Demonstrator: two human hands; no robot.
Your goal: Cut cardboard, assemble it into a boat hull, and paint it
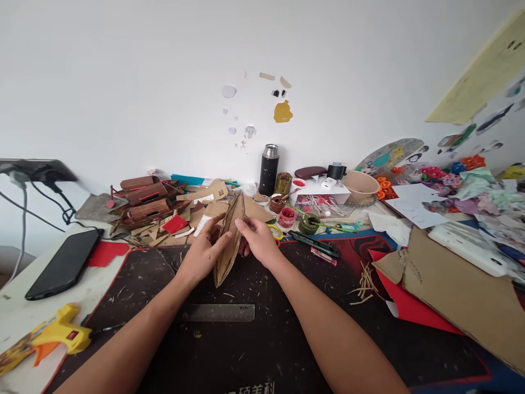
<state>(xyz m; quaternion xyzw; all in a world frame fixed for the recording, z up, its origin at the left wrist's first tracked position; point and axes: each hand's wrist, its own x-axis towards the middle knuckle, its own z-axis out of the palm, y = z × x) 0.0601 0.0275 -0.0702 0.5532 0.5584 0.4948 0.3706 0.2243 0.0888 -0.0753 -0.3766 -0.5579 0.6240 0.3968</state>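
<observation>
Head view: three open jars point(286, 219), right of centre, hold brown, red and green paint. One flask point(269, 174) stands just above centre. At centre, the left hand point(207, 249) and right hand point(257, 239) pinch one cardboard piece point(228, 251), partly hiding clutter behind. One ruler point(221, 312) lies below; one phone point(64, 264), left; one glue gun point(51, 336), lower left.

Pointed brown cardboard piece point(228, 254), tilted, seemingly folded
</observation>
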